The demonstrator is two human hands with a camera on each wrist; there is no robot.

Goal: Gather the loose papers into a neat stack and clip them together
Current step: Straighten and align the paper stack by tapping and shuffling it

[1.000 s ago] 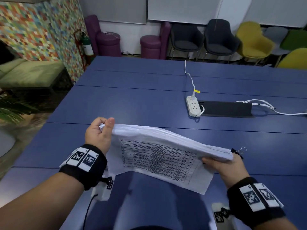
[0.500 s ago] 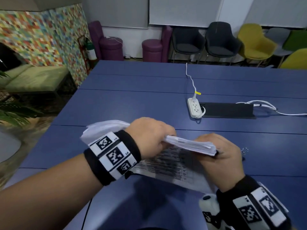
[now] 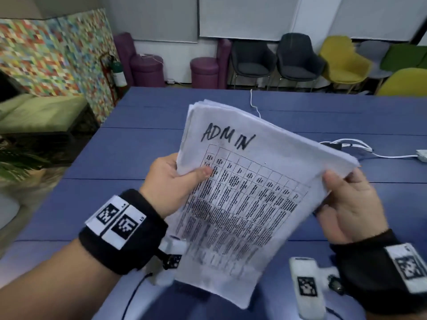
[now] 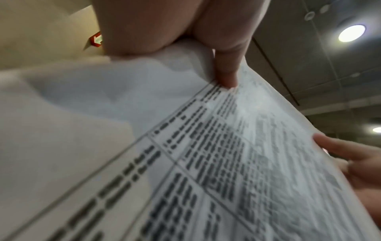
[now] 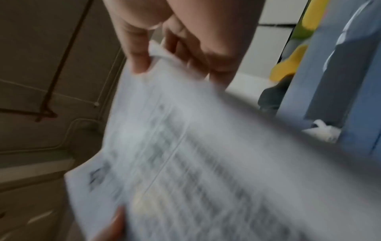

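Observation:
A stack of white papers (image 3: 245, 188), its top sheet headed "ADMIN" above a printed table, is held up tilted over the blue table (image 3: 138, 144). My left hand (image 3: 175, 181) grips the stack's left edge, thumb on the top sheet. My right hand (image 3: 346, 204) pinches the right edge, thumb on top. In the left wrist view the thumb presses the printed papers (image 4: 206, 163). Blurred papers (image 5: 185, 163) fill the right wrist view, with my right hand's fingers (image 5: 140, 53) pinching a corner. No clip is in view.
White cables (image 3: 346, 146) and a white plug block (image 3: 422, 155) lie at the table's right. A thin white cord (image 3: 254, 105) runs to the far edge. Dark, yellow and green chairs and purple stools line the back wall. A green couch stands at left.
The stack went from flat and low over the table to raised and turned face up towards me. My left hand shifted from the middle to the left edge. The clip is out of sight.

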